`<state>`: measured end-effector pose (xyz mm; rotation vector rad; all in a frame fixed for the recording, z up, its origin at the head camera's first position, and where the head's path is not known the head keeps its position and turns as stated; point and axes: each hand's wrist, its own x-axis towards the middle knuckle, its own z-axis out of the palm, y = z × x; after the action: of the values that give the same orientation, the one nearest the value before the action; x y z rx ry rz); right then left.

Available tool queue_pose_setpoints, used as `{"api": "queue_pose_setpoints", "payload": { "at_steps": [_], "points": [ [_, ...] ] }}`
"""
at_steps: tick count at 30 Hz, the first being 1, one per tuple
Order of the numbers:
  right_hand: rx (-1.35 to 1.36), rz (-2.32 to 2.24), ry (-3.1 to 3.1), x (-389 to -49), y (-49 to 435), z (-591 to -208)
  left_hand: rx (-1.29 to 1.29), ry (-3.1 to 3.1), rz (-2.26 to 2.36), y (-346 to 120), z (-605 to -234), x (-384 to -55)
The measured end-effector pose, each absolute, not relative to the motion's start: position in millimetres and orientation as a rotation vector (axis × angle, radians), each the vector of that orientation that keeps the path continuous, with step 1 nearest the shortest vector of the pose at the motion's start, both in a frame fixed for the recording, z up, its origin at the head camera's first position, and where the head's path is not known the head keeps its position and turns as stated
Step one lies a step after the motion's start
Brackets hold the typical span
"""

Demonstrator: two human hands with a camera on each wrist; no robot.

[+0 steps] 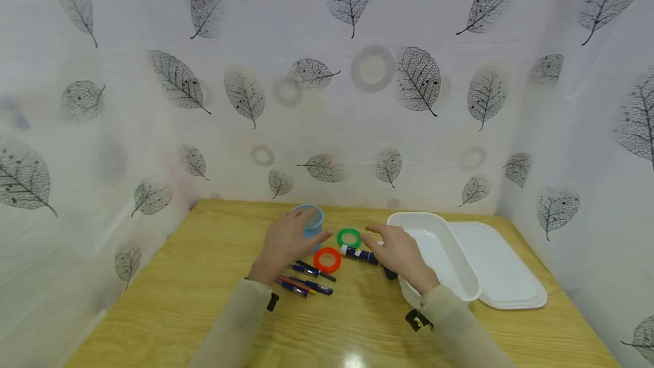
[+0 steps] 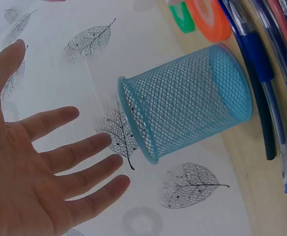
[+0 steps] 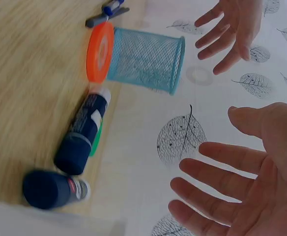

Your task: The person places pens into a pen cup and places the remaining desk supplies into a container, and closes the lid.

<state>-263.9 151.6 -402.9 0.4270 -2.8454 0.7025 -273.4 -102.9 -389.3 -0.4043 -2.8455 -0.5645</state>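
My left hand (image 1: 288, 242) hovers with spread fingers over a light-blue mesh pen cup (image 2: 183, 101), partly covering it in the head view. Air separates its fingertips from the cup's rim in the left wrist view. My right hand (image 1: 400, 253), fingers also extended, is above two dark-blue glue sticks with white ends; one glue stick (image 3: 82, 132) lies beside the other glue stick (image 3: 55, 189). Neither hand holds anything. Between the hands lie an orange-red tape roll (image 1: 327, 250) and a green tape roll (image 1: 349, 230). Several pens (image 1: 318, 287) lie below the left hand.
A deep white plastic container (image 1: 465, 268) stands right of the glue sticks, its rim near the right forearm. Its flat white lid (image 1: 503, 266) lies beyond it to the right. Leaf-patterned curtains (image 1: 327, 129) rise behind and beside the wooden table (image 1: 174, 294).
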Motion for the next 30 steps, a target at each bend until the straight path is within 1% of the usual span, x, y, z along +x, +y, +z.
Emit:
{"api": "queue_pose_setpoints", "payload": {
  "at_steps": [6, 15, 23, 30],
  "points": [
    [0.418, 1.024, -2.801, -262, 144, -407, -0.343, -2.828, -0.826, -107, -391, -279],
    [0.433, 1.285, -2.751, -260, 133, -420, -0.216, -2.722, -1.130, -118, -402, -291],
    [0.484, 1.508, -2.763, -259, 122, -438, -0.254, -2.593, -1.333, -128, -408, -304],
    [0.473, 1.727, -2.774, -256, 114, -456, -0.204, -2.537, -1.531, -138, -419, -317]
  ]
}}
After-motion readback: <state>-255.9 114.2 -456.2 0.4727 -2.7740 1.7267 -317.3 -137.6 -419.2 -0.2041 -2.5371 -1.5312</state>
